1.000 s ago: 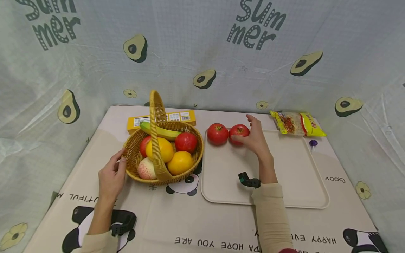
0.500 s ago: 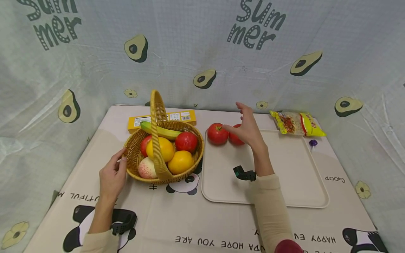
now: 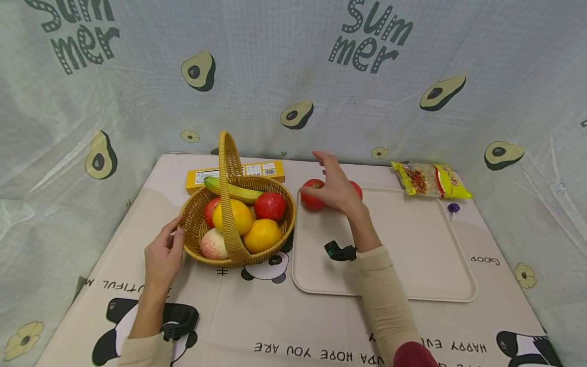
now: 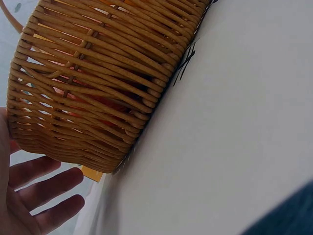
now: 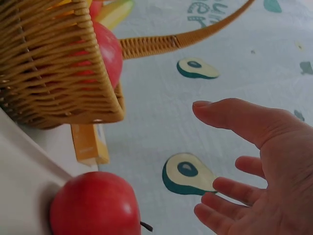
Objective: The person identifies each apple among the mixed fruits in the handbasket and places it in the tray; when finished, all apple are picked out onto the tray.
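So, beyond the tray (image 3: 426, 255), the pale printed table (image 3: 229, 321) is ending at its far edge, and an avocado-patterned sheet (image 3: 257, 76) is hanging behind. Open room is stretching across the tray's right half and over the table nearer me. My right hand (image 3: 338, 187) is hovering, fingers spread apart, above two red apples (image 3: 313, 204) at the tray's far left corner; left of the tray, my left hand (image 3: 162, 256), fingers loosely extended, is touching the fruit basket (image 4: 98, 83).

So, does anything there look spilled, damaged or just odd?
Nothing looks spilled or damaged: the basket stands upright, fruit inside. Slightly odd: the printed words on the tablecloth appear upside down in the head view, and the yellow bag lies slanted by the far right corner of the tray.
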A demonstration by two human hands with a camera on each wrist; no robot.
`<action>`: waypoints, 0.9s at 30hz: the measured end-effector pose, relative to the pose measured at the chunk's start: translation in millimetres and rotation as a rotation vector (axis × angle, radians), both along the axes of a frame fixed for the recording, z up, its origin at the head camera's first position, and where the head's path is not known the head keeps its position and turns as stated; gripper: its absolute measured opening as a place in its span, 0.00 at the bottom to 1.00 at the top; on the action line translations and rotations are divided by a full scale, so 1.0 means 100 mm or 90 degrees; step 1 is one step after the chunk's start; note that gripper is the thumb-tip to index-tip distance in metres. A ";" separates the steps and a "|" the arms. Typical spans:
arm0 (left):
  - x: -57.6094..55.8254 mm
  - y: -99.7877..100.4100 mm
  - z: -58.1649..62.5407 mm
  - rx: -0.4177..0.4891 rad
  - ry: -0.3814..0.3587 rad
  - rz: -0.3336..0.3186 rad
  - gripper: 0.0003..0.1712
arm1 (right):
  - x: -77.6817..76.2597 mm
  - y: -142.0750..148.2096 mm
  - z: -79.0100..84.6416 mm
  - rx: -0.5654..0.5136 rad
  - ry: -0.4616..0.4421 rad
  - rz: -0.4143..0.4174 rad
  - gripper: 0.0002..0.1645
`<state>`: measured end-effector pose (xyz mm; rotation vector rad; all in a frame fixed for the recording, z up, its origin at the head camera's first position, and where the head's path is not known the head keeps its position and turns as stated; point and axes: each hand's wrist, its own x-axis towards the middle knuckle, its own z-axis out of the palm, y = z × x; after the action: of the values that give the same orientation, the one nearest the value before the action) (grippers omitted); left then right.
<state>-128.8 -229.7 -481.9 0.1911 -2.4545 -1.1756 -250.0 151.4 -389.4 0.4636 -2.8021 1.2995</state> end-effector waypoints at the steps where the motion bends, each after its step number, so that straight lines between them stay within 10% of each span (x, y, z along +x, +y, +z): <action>1: 0.00 0.00 0.00 0.000 -0.002 -0.001 0.24 | 0.00 -0.02 0.00 0.002 -0.003 0.006 0.58; 27: 0.01 0.00 0.02 -0.003 -0.017 0.000 0.24 | -0.04 -0.50 -0.16 0.105 -0.041 0.198 0.53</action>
<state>-127.4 -229.4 -479.6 0.2063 -2.4805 -1.1755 -253.6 101.2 -405.4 0.9130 -2.9959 1.1460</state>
